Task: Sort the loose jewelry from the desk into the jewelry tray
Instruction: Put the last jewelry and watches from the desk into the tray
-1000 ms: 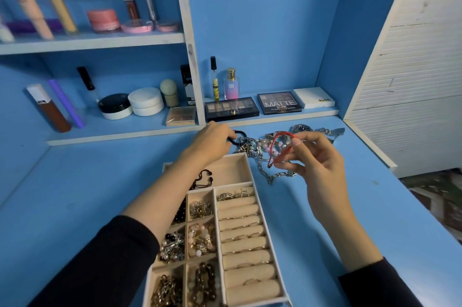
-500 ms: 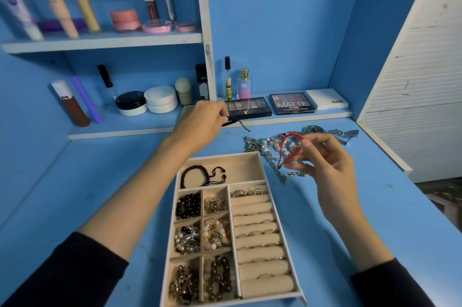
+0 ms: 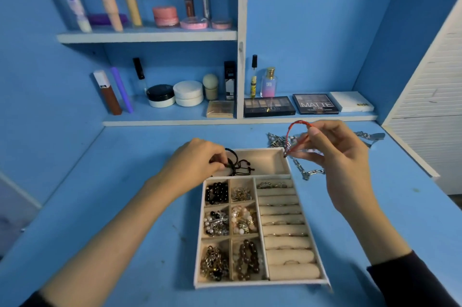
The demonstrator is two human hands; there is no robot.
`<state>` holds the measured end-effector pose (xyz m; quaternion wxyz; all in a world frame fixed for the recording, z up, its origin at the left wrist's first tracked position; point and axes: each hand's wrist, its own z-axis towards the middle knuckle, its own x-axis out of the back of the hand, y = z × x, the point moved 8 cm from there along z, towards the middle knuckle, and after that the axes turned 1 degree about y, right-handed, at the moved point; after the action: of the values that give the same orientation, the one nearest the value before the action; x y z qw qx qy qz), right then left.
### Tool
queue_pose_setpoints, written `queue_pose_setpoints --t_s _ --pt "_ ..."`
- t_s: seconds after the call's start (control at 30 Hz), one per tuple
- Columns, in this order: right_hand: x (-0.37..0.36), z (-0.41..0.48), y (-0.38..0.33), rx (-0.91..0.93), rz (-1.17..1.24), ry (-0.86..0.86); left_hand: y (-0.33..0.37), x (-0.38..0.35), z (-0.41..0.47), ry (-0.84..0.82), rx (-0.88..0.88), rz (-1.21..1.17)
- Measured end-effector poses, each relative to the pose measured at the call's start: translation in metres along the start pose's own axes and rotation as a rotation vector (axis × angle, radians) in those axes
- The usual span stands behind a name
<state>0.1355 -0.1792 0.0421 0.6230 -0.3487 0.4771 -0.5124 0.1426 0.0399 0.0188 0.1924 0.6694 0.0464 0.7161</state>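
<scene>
A beige jewelry tray (image 3: 280, 282) lies on the blue desk, with small compartments full of beads and chains and a column of ring rolls on its right side. My left hand (image 3: 195, 164) rests at the tray's wide top compartment, fingers pinched on a black cord bracelet (image 3: 235, 165) that lies partly inside it. My right hand (image 3: 335, 154) hovers above the tray's top right corner, pinching a red cord bracelet (image 3: 291, 131) that hangs in a loop. Behind it a pile of silver chains (image 3: 303, 170) lies loose on the desk.
Two low shelves at the back hold eyeshadow palettes (image 3: 268, 106), jars, tubes and a perfume bottle (image 3: 269, 83). A white slatted panel (image 3: 430, 96) stands at the right edge. More silver jewelry (image 3: 370, 137) lies at the far right of the desk.
My left hand has carried the black cord bracelet from above the desk's back edge down into the tray's top compartment. My right hand still holds the red bracelet, slightly higher.
</scene>
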Motion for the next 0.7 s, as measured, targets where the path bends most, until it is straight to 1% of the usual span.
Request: queue_pose_setpoints --t_s 0.1,0.17,0.27,0.33,0.4,0.47,0.53,0.6,0.7 --pt "-0.019 0.002 -0.004 -0.005 -0.022 -0.055 -0.001 -0.005 -0.004 -0.072 -0.023 0.097" --pt "-0.032 0.004 -0.005 -0.013 -0.052 -0.089 0.001 -0.008 -0.004 -0.112 -0.042 0.118" --pt "-0.052 0.008 0.0 -0.064 -0.096 -0.147 -0.005 -0.012 -0.003 -0.144 -0.037 0.032" --pt "-0.064 0.01 0.008 -0.106 -0.144 -0.194 -0.011 -0.01 -0.003 -0.115 -0.018 -0.07" --pt "-0.075 0.011 0.017 -0.148 -0.214 -0.235 -0.016 -0.001 -0.006 0.008 0.029 -0.202" --pt "-0.087 0.01 0.027 -0.196 -0.256 -0.273 -0.03 0.008 -0.014 0.196 0.134 -0.378" --pt "-0.097 0.009 0.037 -0.261 -0.227 -0.295 -0.048 0.008 -0.023 0.375 0.228 -0.534" --pt "-0.105 0.009 0.048 -0.364 -0.125 -0.289 -0.06 0.002 -0.028 0.472 0.274 -0.638" --pt "-0.105 0.009 0.065 -0.538 0.032 -0.249 -0.066 -0.002 -0.031 0.542 0.305 -0.727"
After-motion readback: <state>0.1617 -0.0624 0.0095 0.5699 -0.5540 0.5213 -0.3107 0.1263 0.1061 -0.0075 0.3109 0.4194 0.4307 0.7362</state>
